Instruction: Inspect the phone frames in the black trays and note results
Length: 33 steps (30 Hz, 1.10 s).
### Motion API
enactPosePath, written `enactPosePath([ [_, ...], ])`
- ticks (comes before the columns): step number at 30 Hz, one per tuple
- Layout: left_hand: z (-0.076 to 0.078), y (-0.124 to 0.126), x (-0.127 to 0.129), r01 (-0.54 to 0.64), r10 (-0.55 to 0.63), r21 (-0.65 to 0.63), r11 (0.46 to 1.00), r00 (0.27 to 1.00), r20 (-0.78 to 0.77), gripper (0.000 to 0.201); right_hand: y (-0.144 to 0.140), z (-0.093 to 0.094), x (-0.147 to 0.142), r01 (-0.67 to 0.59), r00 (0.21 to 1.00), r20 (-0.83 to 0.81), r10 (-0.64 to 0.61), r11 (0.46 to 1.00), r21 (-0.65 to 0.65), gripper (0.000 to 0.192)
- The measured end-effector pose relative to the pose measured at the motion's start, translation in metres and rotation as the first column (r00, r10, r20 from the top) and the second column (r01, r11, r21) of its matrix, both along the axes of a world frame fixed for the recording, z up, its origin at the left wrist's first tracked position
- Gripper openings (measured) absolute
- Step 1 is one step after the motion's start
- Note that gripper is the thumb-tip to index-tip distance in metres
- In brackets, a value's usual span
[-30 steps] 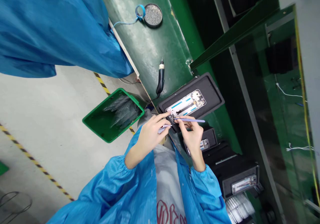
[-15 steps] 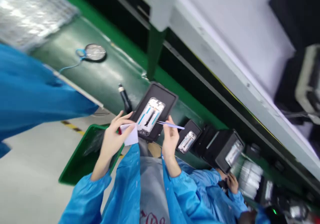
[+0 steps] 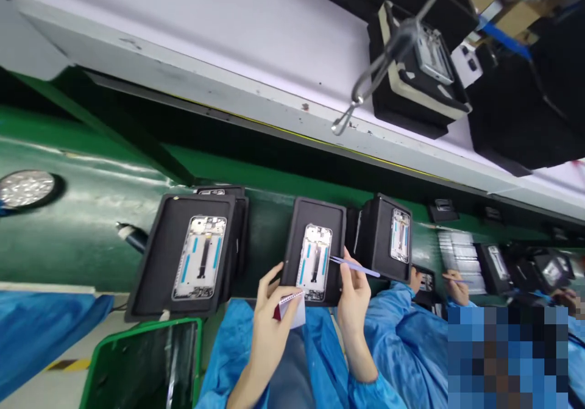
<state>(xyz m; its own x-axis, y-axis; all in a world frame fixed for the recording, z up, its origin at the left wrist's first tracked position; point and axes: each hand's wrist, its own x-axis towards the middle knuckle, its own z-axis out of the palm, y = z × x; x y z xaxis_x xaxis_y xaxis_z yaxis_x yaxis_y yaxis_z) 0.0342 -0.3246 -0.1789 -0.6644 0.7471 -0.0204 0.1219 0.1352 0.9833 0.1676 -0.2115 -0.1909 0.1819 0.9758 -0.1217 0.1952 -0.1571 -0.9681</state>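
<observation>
My left hand [image 3: 270, 314] pinches a small white sheet [image 3: 298, 314] with a row of small dark marks along its edge and a red patch. It is at the near edge of a black tray [image 3: 317, 212]. In that tray lies a phone frame [image 3: 315, 261] with blue strips and a dark ribbon down its middle. My right hand [image 3: 354, 296] is closed on light purple tweezers [image 3: 359, 267], whose tips point left at the right edge of the phone frame. Whether the tips touch it, or hold anything, I cannot make out.
A second black tray [image 3: 158, 269] with a phone frame [image 3: 200, 263] lies left, above a green bin [image 3: 196, 342]. Farther right is a tilted tray [image 3: 381, 238], near a co-worker's hand [image 3: 454, 284]. A metal hook [image 3: 342, 119] hangs overhead before the shelf [image 3: 256, 101].
The view has turned and shifted right. My hands have gone from the left tray to the one right of it, still holding the sheet and the tweezers.
</observation>
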Motion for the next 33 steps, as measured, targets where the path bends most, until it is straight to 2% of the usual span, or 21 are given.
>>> enactPosePath([
  [3,-0.051,0.021,0.017,0.053,-0.049,-0.056,0.997,0.997,0.065,0.029,0.006,-0.04,0.021,0.057,0.997,0.043,-0.057,0.998,0.001,0.05],
  [6,-0.096,0.031,0.022,0.124,-0.119,-0.093,0.988,0.991,0.06,0.029,0.009,-0.08,0.029,0.094,0.994,0.06,-0.094,0.996,0.003,0.049],
  [8,-0.118,0.033,0.02,0.152,-0.149,-0.115,0.982,0.988,0.034,0.027,0.009,-0.1,0.036,0.111,0.991,0.072,-0.111,0.994,0.005,0.048],
  [10,-0.129,0.03,0.015,0.167,-0.169,-0.115,0.979,0.986,-0.004,0.026,0.005,-0.111,0.042,0.11,0.988,0.105,-0.115,0.992,0.056,0.042],
  [12,-0.132,0.024,0.008,0.186,-0.189,-0.07,0.98,0.981,-0.042,0.02,-0.001,-0.115,0.043,0.076,0.986,0.132,-0.099,0.982,0.171,0.03],
  [14,-0.128,0.018,-0.001,0.211,-0.207,0.053,0.976,0.976,-0.069,0.012,-0.006,-0.115,0.036,0.009,0.994,0.099,-0.041,0.951,0.308,0.016],
  [15,-0.126,0.015,-0.005,0.232,-0.22,0.149,0.961,0.971,-0.09,0.01,-0.008,-0.115,0.03,-0.028,0.999,0.053,0.009,0.931,0.363,0.014],
  [17,-0.12,0.009,-0.012,0.287,-0.24,0.344,0.894,0.955,-0.173,0.01,-0.01,-0.116,0.013,-0.087,0.992,-0.045,0.12,0.889,0.449,0.012],
  [19,-0.115,-0.001,-0.019,0.301,-0.194,0.471,0.829,0.945,-0.262,0.014,-0.014,-0.118,-0.007,-0.165,0.956,-0.135,0.26,0.859,0.485,0.011],
  [21,-0.11,-0.016,-0.022,0.206,-0.067,0.527,0.825,0.96,-0.27,0.014,-0.021,-0.116,-0.024,-0.274,0.893,-0.193,0.406,0.832,0.483,0.009],
  [24,-0.103,-0.047,-0.021,-0.083,0.146,0.485,0.87,0.985,-0.093,0.013,-0.035,-0.105,-0.037,-0.447,0.791,-0.205,0.576,0.773,0.45,0.005],
  [27,-0.097,-0.071,-0.02,-0.316,0.285,0.312,0.896,0.948,0.141,0.018,-0.05,-0.087,-0.041,-0.588,0.653,-0.21,0.727,0.663,0.465,0.01],
  [30,-0.092,-0.084,-0.027,-0.381,0.338,0.191,0.905,0.914,0.222,0.019,-0.063,-0.07,-0.047,-0.676,0.492,-0.2,0.847,0.517,0.526,0.018],
  [33,-0.089,-0.09,-0.036,-0.389,0.343,0.159,0.907,0.904,0.255,0.011,-0.073,-0.064,-0.055,-0.693,0.446,-0.128,0.886,0.432,0.577,0.02],
])
